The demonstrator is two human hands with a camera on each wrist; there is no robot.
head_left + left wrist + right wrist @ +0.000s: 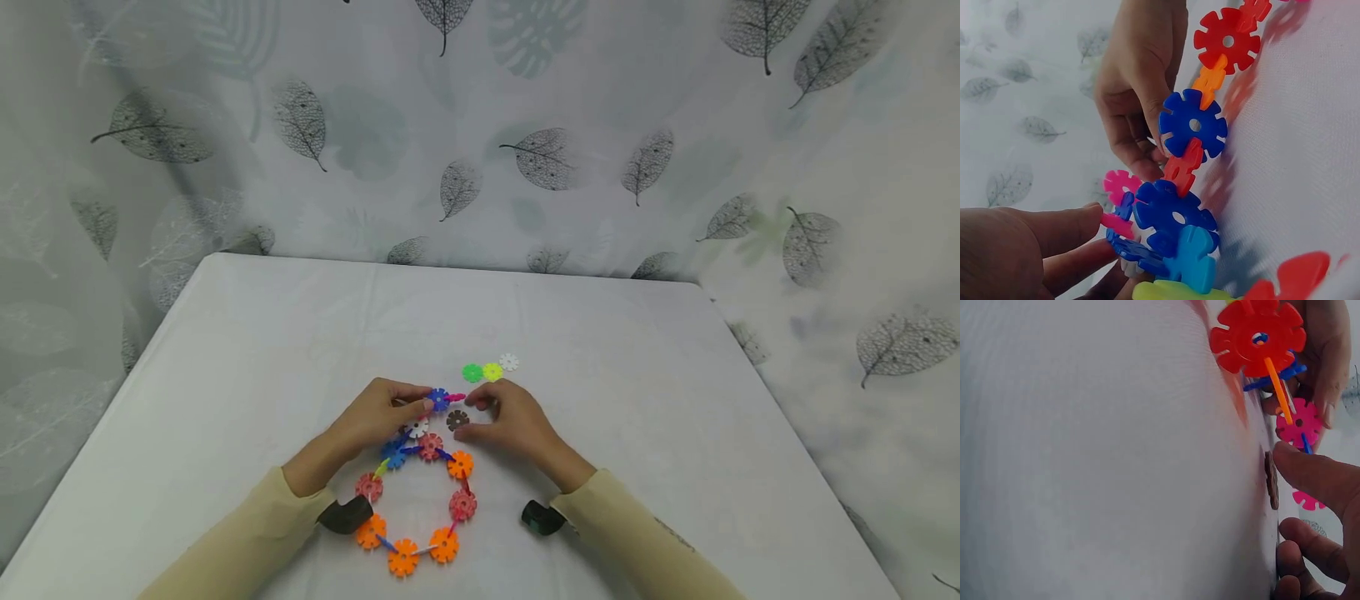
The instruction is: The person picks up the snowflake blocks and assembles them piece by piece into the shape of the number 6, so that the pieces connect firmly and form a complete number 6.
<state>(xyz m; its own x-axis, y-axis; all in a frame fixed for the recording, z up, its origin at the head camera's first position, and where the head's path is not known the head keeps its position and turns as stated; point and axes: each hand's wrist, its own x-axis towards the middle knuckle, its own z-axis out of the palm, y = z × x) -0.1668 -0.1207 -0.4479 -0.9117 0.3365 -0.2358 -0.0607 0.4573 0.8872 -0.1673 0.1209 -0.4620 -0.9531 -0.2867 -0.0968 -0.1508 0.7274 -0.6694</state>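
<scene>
A ring of notched plastic discs in orange, red, blue and other colours (403, 558) lies on the table, with a short branch rising from its far side. My left hand (378, 414) pinches that branch near a blue disc (438, 400); a pink disc (456, 397) sticks out to its right. In the left wrist view, thumb and fingers close around pink and blue pieces (1119, 225). My right hand (513, 423) has its thumb and fingers spread around a loose brown disc (457, 419). In the right wrist view the brown disc (1272, 481) appears edge-on beside the thumb; contact is unclear.
Beyond the hands, loose green (472, 372), yellow (492, 372) and white (509, 362) discs lie in a slanting row. A white cloth covers the table (637, 358). Behind it hangs a leaf-patterned curtain (375, 192). Dark wrist devices sit by both sleeves.
</scene>
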